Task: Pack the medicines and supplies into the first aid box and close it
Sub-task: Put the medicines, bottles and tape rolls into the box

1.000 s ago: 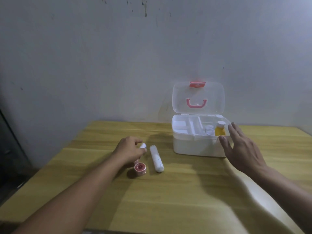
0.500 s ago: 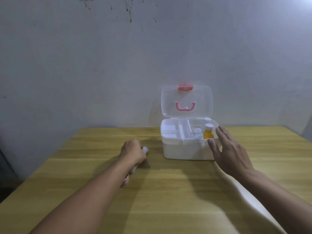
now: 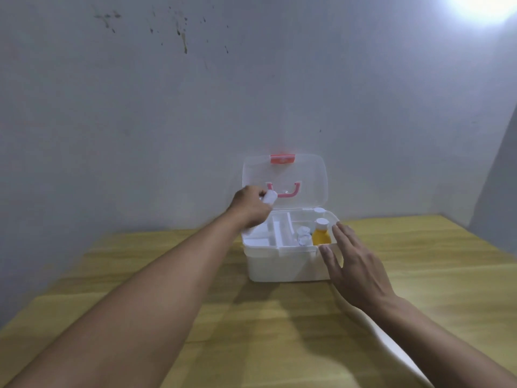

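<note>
head: left hand (image 3: 250, 206) grips tube (image 3: 269, 196) over box (image 3: 288, 264).

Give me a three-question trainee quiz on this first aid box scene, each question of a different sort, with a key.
1. True or false: the lid of the first aid box is shut.
2. Which hand grips the white tube? A) left hand B) right hand C) neither
3. Fill in: the bottle standing in the box's tray, near the right hand's fingers, has a ____ body and a white cap.

Key:
1. False; the lid stands open against the wall.
2. A; the right hand rests with straight fingers at the box's right front corner.
3. Yellow.
</note>
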### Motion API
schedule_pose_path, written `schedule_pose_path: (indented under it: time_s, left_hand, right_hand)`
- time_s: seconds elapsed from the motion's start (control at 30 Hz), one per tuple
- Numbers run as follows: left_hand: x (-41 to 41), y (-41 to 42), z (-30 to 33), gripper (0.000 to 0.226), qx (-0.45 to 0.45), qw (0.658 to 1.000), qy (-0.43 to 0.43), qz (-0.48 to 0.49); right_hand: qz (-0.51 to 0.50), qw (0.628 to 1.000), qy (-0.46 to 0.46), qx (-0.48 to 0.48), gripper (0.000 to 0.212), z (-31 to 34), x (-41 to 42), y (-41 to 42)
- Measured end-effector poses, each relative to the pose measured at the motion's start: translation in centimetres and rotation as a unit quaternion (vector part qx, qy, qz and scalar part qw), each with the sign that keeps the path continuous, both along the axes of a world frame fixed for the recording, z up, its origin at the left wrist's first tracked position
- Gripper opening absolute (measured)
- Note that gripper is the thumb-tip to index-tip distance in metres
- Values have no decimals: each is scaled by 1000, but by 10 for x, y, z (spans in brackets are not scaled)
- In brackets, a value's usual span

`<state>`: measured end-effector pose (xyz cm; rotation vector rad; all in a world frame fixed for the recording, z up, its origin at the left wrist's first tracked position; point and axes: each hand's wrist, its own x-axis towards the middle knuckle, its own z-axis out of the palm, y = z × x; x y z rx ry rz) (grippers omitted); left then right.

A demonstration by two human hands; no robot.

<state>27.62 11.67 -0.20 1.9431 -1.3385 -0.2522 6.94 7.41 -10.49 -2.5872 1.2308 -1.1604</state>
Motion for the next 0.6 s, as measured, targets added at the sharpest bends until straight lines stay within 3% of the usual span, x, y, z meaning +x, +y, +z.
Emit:
schedule_pose_path:
  time_s: [0.13, 0.33, 0.53, 0.6]
  left_hand:
    - [-6, -25, -17, 8, 88, 996, -17, -2]
    - [-14, -35, -20, 30, 114, 989, -6, 98]
    - [-7, -36, -8, 67, 66, 983, 106, 134]
    - [-5, -35, 1, 48, 20, 977, 175, 119]
  right_hand:
    - [3, 1000, 2, -3, 70, -1, 0, -2]
    - [17, 1000, -1, -11, 63, -5, -3, -7]
    - [17, 1000, -17, -13, 62, -7, -1, -9]
    - [17, 1000, -17, -14, 61, -8, -1, -10]
